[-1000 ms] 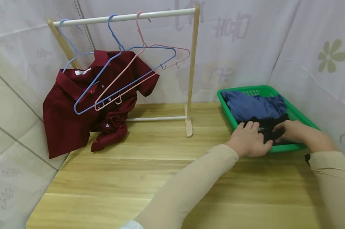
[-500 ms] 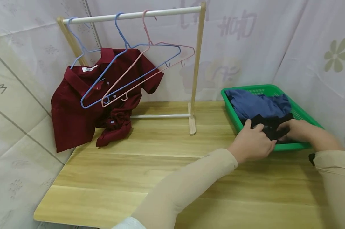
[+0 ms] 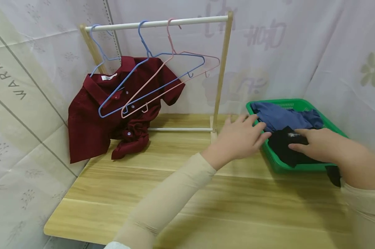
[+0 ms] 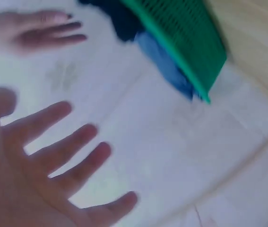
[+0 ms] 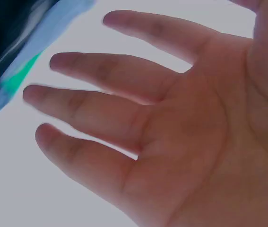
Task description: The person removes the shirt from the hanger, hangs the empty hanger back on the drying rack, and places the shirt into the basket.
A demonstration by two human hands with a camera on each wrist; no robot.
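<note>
The fingers of the left hand (image 3: 237,138) are spread and hold nothing, hovering just left of the green perforated plastic basket (image 3: 287,168); those of the right hand (image 3: 321,145) are extended and ungripping too, over the basket's near right part, though whether they touch the cloth below cannot be told. Beneath them the bunched black cloth garment (image 3: 280,147) lies in the near part of the basket, against the crumpled blue cloth garment (image 3: 277,116) at its far side. Since the two touch, pulling on the black one could drag the blue one along, and a corner that seems to lap the rim might catch and tip the basket. Left of the basket, the white-barred wooden rack (image 3: 226,62) carries a maroon button-up shirt (image 3: 94,117) and overlapping blue (image 3: 143,45) and pink (image 3: 170,41) hangers, which could snag each other if knocked. Under the basket spreads a yellowish wood-grain table (image 3: 237,207); behind it, pale printed walls (image 3: 299,52) meet in a corner.
</note>
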